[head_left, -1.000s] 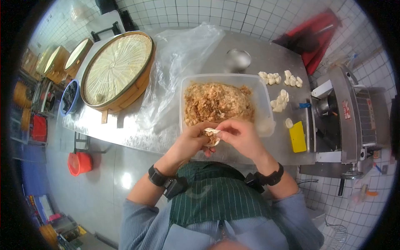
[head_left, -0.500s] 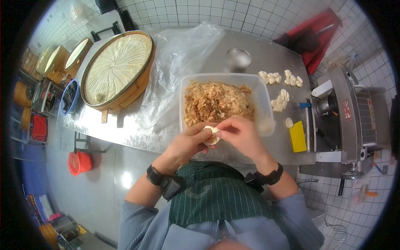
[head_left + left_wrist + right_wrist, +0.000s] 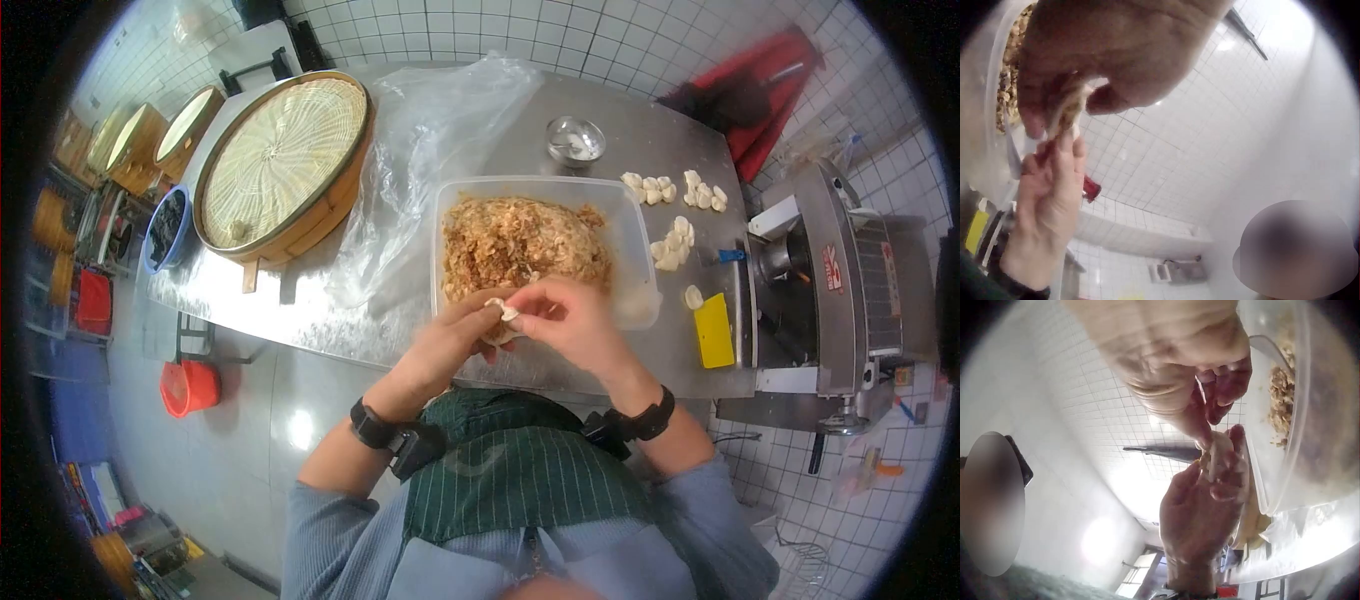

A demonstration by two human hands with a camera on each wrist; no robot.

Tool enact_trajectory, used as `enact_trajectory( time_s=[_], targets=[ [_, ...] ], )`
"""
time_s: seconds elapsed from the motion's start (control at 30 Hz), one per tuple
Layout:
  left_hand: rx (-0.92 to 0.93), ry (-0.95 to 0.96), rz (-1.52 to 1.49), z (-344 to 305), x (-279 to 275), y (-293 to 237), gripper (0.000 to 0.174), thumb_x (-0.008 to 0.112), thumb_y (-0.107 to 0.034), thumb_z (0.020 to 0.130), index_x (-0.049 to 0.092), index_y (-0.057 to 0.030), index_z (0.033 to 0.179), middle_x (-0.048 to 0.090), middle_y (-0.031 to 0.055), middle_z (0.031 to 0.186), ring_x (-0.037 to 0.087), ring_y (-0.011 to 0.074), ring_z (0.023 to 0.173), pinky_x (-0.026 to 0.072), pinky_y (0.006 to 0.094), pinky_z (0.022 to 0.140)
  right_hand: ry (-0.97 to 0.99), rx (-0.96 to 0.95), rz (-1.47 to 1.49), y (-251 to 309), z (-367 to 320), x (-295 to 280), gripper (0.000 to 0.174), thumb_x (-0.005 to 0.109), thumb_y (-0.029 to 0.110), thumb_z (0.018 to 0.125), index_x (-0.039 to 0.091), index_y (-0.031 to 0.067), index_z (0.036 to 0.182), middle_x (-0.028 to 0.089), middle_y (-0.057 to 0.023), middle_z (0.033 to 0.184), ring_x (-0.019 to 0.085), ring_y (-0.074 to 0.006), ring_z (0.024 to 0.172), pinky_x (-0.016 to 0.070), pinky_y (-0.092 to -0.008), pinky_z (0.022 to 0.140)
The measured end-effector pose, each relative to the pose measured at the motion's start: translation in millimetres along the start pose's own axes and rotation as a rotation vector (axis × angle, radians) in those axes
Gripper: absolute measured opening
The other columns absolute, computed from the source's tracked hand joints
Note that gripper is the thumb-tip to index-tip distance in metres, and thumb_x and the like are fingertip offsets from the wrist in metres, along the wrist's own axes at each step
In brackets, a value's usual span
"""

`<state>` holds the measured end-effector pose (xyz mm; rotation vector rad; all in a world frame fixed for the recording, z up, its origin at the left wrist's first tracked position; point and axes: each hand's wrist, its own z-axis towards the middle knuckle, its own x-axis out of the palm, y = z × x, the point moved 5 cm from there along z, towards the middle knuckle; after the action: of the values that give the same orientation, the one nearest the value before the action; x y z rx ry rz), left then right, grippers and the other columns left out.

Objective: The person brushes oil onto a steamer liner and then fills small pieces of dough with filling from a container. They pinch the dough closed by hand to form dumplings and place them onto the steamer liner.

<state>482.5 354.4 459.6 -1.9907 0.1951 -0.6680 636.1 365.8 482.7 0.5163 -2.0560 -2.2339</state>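
In the head view, a filled dough wrapper (image 3: 506, 311) is held just over the front edge of a clear plastic tub (image 3: 640, 210). My left hand (image 3: 448, 345) cups the wrapper from the left, with its thumb at the opening. On the other side my right hand (image 3: 572, 325) pinches the wrapper's rim between thumb and forefinger. Brown minced filling (image 3: 525, 240) heaps up in the tub behind both hands. Seen from the right wrist, the pale wrapper (image 3: 1219, 456) sits in the left fingers, with the right fingertips on its edge.
Several small dough pieces (image 3: 672, 244) lie right of the tub, near a yellow scraper (image 3: 714, 332). Behind it stands a metal bowl (image 3: 575, 142). A large bamboo steamer (image 3: 285, 150) and a clear plastic sheet (image 3: 420, 140) occupy the left. A steel appliance (image 3: 840, 280) borders the right.
The wrapper's rim is drawn more together and less filling shows at its opening. My right fingers have shifted slightly along the rim, while my left hand keeps cupping it.
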Motion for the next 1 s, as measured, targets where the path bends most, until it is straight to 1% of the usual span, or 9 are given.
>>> enact_trajectory(
  time_s=[0.03, 0.27, 0.37, 0.47, 0.53, 0.63, 0.8, 0.9, 1.0],
  targets=[
    [0.012, 0.013, 0.121, 0, 2, 2, 0.039, 0.04, -0.019, 0.097, 0.044, 0.0009, 0.13, 0.057, 0.0111, 0.112, 0.06, 0.0186, 0.093, 0.0514, 0.0313, 0.077, 0.048, -0.013, -0.05, 2, 0, 2, 0.012, 0.069, 0.005, 0.081, 0.065, 0.0027, 0.091, 0.062, -0.0005, 0.081, 0.058, -0.0077, 0.072, 0.0478, -0.0204, 0.064],
    [0.025, 0.039, 0.102, 2, 4, 4, 0.039, 0.039, -0.019, 0.097, 0.045, 0.0009, 0.13, 0.058, 0.0111, 0.113, 0.06, 0.0182, 0.094, 0.0507, 0.0316, 0.074, 0.055, 0.049, 0.085, -6, 0, 5, 0.01, 0.07, 0.005, 0.081, 0.064, 0.0017, 0.089, 0.062, -0.0008, 0.082, 0.059, -0.0081, 0.072, 0.0493, -0.0219, 0.065],
    [0.067, -0.04, -0.164, 0, -1, -2, 0.043, 0.043, -0.023, 0.097, 0.044, -0.0005, 0.133, 0.058, 0.009, 0.105, 0.059, 0.0175, 0.089, 0.0493, 0.0276, 0.075, -0.001, 0.116, 0.206, -3, -1, 0, 0.01, 0.07, 0.005, 0.081, 0.064, 0.0015, 0.088, 0.063, -0.0016, 0.082, 0.06, -0.0086, 0.072, 0.0502, -0.0224, 0.065],
    [0.09, -0.029, -0.106, 1, -1, -3, 0.042, 0.04, -0.022, 0.097, 0.043, -0.0013, 0.134, 0.059, 0.0102, 0.11, 0.06, 0.0165, 0.092, 0.0502, 0.0301, 0.074, -0.004, 0.097, 0.146, -4, 1, -2, 0.014, 0.067, 0.002, 0.081, 0.061, 0.0, 0.094, 0.061, -0.0016, 0.085, 0.059, -0.0083, 0.079, 0.0502, -0.0214, 0.068],
    [0.084, -0.04, 0.129, 2, 2, -2, 0.041, 0.041, -0.025, 0.098, 0.043, -0.0022, 0.133, 0.06, 0.0099, 0.108, 0.06, 0.015, 0.089, 0.05, 0.0281, 0.07, 0.004, 0.043, 0.069, -3, 0, 0, 0.011, 0.069, 0.005, 0.081, 0.063, 0.0015, 0.09, 0.063, -0.0016, 0.082, 0.058, -0.0071, 0.072, 0.0501, -0.0225, 0.065],
    [0.017, -0.012, 0.169, 10, -9, 30, 0.041, 0.04, -0.025, 0.099, 0.043, -0.0019, 0.132, 0.06, 0.0107, 0.109, 0.061, 0.0156, 0.09, 0.0511, 0.0271, 0.069, 0.007, 0.012, 0.053, -7, 0, 2, 0.01, 0.069, 0.004, 0.082, 0.063, 0.0011, 0.09, 0.063, -0.0014, 0.082, 0.058, -0.0065, 0.073, 0.0501, -0.0223, 0.065],
    [0.078, -0.015, 0.05, 10, -4, 11, 0.041, 0.042, -0.024, 0.099, 0.041, -0.0012, 0.133, 0.059, 0.0117, 0.113, 0.061, 0.0177, 0.098, 0.0524, 0.0277, 0.076, -0.011, 0.149, 0.071, -11, 2, 3, 0.009, 0.067, 0.002, 0.082, 0.064, 0.0007, 0.09, 0.063, -0.0017, 0.08, 0.058, -0.0066, 0.071, 0.0481, -0.0205, 0.064],
    [0.113, -0.027, -0.19, 8, -1, 3, 0.043, 0.044, -0.025, 0.098, 0.04, -0.0017, 0.135, 0.059, 0.0096, 0.109, 0.06, 0.0159, 0.095, 0.0509, 0.0276, 0.076, -0.045, 0.15, 0.06, -10, 6, -3, 0.008, 0.066, 0.002, 0.082, 0.064, -0.0003, 0.089, 0.063, -0.0017, 0.078, 0.058, -0.007, 0.07, 0.0476, -0.0208, 0.063],
    [0.198, -0.07, 0.137, 7, 3, -1, 0.044, 0.044, -0.026, 0.099, 0.038, -0.0024, 0.135, 0.056, 0.0048, 0.094, 0.058, 0.0127, 0.086, 0.0485, 0.0275, 0.072, -0.104, 0.145, 0.02, -6, 7, -1, 0.007, 0.066, 0.002, 0.082, 0.064, -0.0008, 0.088, 0.062, -0.0018, 0.078, 0.058, -0.0076, 0.07, 0.0474, -0.0214, 0.062]
  ],
)
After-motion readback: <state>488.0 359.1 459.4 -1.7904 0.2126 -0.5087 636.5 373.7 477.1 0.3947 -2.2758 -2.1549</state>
